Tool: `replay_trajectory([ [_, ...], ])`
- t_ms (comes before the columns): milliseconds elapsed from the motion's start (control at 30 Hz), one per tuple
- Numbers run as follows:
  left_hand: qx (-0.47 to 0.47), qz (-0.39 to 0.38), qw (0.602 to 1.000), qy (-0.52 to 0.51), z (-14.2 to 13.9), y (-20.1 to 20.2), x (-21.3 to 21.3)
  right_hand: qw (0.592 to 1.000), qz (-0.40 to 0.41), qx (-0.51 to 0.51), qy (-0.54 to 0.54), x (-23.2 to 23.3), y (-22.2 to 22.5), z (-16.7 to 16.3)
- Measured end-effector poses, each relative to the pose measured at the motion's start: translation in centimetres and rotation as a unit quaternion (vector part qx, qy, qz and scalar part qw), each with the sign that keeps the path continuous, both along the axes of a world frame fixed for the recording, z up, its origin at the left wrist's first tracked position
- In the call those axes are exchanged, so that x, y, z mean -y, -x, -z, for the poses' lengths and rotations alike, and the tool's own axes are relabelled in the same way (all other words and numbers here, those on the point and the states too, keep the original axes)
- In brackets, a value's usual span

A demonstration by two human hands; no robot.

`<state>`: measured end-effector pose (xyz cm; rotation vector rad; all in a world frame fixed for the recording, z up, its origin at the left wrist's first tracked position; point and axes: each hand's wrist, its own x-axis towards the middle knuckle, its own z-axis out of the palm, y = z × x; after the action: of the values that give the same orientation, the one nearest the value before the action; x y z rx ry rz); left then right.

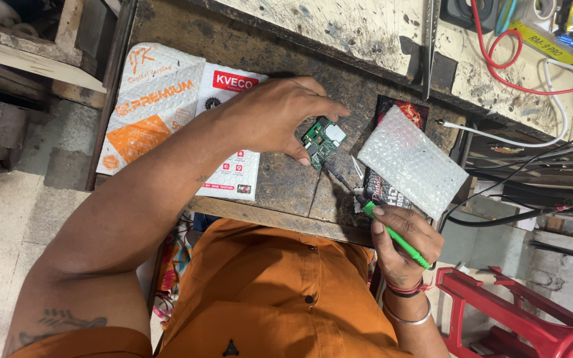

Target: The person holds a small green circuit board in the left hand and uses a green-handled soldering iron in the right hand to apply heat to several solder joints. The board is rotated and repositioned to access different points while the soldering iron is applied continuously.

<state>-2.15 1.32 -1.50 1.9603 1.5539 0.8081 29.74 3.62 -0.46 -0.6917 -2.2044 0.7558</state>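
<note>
Big dark worn counter (280, 179) fills the middle of the frame, its upper edge meeting a scratched pale surface. At upper left of it lie two white padded packets (167, 113), the nearer one partly covered by the forearm. Right of centre, a sheet of bubble wrap (411, 161) lies over a dark printed box (392, 119), hiding most of it. At lower right, a red plastic stool (518, 318) is cut off by the frame edge. Left hand (276, 116) arches over the centre, grip pinched on a small green circuit board (321, 140), its far edge hidden under the fingers. Right hand (402, 245), lower right, grip clenched on a green-handled tool (392, 233); its dark tip reaches toward the board, contact hard to make out.
</note>
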Motion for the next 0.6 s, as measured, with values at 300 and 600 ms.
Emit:
replay_trajectory([
  [300, -0.004, -0.005, 1.0, 0.019, 0.11, -0.25, -0.25, 1.0, 0.0, -0.003, -0.001, 0.09, 0.17, -0.15],
  [600, -0.002, -0.001, 1.0, 0.004, 0.19, -0.08, -0.14, 1.0, -0.004, -0.005, 0.011, -0.03, -0.16, 0.11],
])
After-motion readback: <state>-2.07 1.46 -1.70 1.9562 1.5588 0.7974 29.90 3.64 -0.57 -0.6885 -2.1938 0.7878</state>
